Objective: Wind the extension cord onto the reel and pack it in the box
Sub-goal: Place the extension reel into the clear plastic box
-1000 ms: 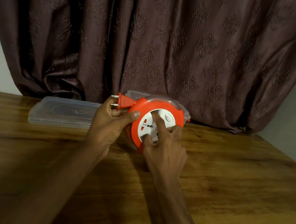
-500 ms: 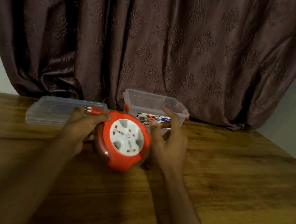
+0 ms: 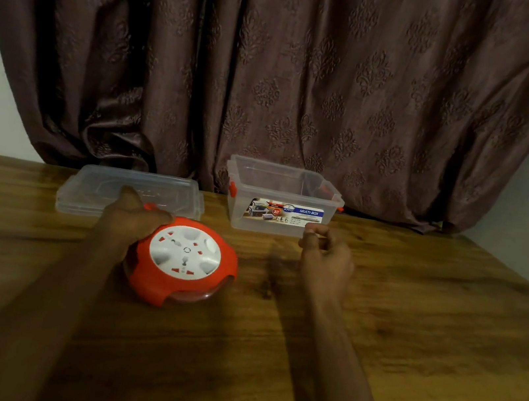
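Our left hand (image 3: 130,217) has its grip closed on the upper-left edge of the orange reel (image 3: 182,262), which lies flat on the wooden worktop (image 3: 409,327), white socket face up — a bit of the orange plug (image 3: 149,206) shows by the fingers. Our right hand (image 3: 325,253) hovers apart, fingers loosely curled, holding nothing. Behind it stands the clear box (image 3: 282,198), open; its lid (image 3: 132,193) lies flat to the left, before the curtain (image 3: 277,63).
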